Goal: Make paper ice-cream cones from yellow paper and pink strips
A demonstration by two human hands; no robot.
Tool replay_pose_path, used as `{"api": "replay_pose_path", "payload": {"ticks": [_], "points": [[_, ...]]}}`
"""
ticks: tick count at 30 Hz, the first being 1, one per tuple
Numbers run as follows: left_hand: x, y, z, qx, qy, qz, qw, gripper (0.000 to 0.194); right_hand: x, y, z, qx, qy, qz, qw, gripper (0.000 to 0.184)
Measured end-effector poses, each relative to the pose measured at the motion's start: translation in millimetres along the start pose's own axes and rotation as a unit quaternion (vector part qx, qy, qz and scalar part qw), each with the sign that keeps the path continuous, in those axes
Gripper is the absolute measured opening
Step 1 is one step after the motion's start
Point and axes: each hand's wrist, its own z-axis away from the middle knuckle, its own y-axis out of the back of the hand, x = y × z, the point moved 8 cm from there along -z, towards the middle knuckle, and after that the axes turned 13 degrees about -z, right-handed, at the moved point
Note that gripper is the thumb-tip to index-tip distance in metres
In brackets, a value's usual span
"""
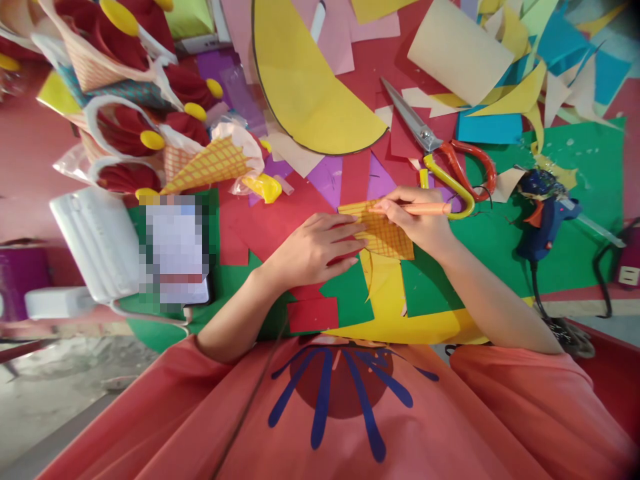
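Observation:
My right hand [417, 217] is closed round an orange marker [433, 209], its tip on a yellow paper piece [393, 237] drawn over with an orange grid. Fingers stretched out, my left hand [320, 250] lies flat on the left side of that paper. Beneath it are yellow paper strips [387, 287] and red paper [265, 227]. Scissors [425, 137] with one red and one yellow handle lie just beyond my right hand, blades apart. A finished-looking paper cone [215, 163] with a similar grid rests at the upper left.
Several more paper cones [110, 60] with dark red filling crowd the left. A phone [177, 253] and a white case [97, 243] lie nearer. At right is a blue glue gun [545, 220] with its cord. Paper scraps, a large yellow half-disc [310, 87] and a cardboard roll [460, 50] lie behind.

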Motion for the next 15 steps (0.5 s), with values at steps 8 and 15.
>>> {"api": "replay_pose_path", "payload": {"ticks": [8, 15], "points": [[1.4, 2.0, -0.5, 0.011, -0.008, -0.007, 1.000, 0.027, -4.5, 2.2, 0.1, 0.027, 0.006, 0.012, 1.000, 0.026], [0.3, 0.9, -0.4, -0.004, -0.003, -0.003, 1.000, 0.027, 0.3, 0.5, -0.8, -0.002, 0.003, -0.031, 1.000, 0.025]]}}
